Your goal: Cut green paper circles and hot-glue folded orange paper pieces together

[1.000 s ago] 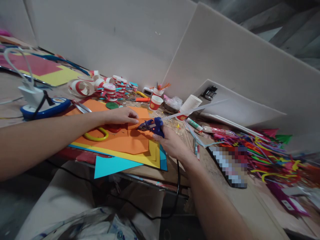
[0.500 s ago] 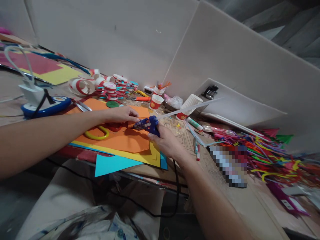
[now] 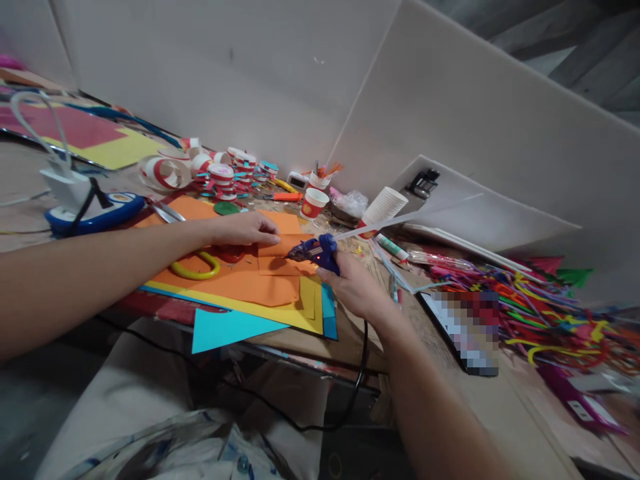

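Note:
My right hand [image 3: 353, 277] grips a blue glue gun [image 3: 316, 253], with a long translucent glue stick [image 3: 400, 218] poking out of its back. The nozzle points left, over a small orange paper piece [image 3: 280, 265]. At that piece's upper left, my left hand [image 3: 245, 229] is closed, thumb and fingers pinching its edge. Beneath lie larger orange paper [image 3: 250, 287], yellow sheets [image 3: 307, 313] and a turquoise sheet [image 3: 230, 329]. Yellow-handled scissors [image 3: 213, 267] rest on the orange paper below my left wrist.
Red-and-white paper cup [image 3: 314, 203] and stacked cups [image 3: 385, 207] stand behind. Cut cup pieces [image 3: 220, 181] cluster back left, near a blue power strip [image 3: 107, 210]. To the right are a phone [image 3: 457, 333] and colourful pipe cleaners [image 3: 545, 313]. The gun's black cord [image 3: 361, 380] hangs over the table edge.
My right hand has drawn the glue gun to the right, away from my left fingers, uncovering more of the orange piece. My left hand has hardly moved.

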A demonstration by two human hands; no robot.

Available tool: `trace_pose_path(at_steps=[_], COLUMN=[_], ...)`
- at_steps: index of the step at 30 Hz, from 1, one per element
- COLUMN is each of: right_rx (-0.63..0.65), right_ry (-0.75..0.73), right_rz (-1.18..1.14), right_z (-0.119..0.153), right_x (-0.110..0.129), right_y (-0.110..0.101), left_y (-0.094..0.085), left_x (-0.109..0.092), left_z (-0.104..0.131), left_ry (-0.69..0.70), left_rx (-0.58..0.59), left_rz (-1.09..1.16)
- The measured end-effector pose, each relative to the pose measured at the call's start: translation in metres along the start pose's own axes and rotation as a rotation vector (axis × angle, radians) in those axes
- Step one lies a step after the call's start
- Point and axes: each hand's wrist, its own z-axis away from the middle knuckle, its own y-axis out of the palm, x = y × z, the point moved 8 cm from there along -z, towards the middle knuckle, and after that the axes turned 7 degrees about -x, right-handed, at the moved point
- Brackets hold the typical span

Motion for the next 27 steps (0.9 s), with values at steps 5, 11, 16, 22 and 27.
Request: trace_pose_path(at_steps=[5, 11, 16, 22, 27], right_rx=[-0.052, -0.005, 0.049, 0.067, 0.075], right_ry=[0.057, 0.032, -0.005, 0.038, 0.016], right_rz=[0.159, 0.056, -0.026, -0.051, -0.048], right_z=[0.003, 0.003, 0.002, 0.003, 0.003], right_x=[-0.015, -0.002, 0.018, 0.008, 0.011], right_y=[-0.019, -0.003, 0.013, 0.008, 0.012], left_y=[0.002, 0.001, 0.003, 0.001, 0.002], left_x=[0.001, 0.006, 0.007, 0.005, 0.006], left_z=[0.001, 0.0, -0.002, -0.001, -0.002], left_ry=[-0.004, -0.029, -0.025, -0.001, -0.005], left_rx=[0.022, 0.011, 0.028, 0.014, 0.021], left_rz=[0.007, -0.004, 0.042, 0.002, -0.009])
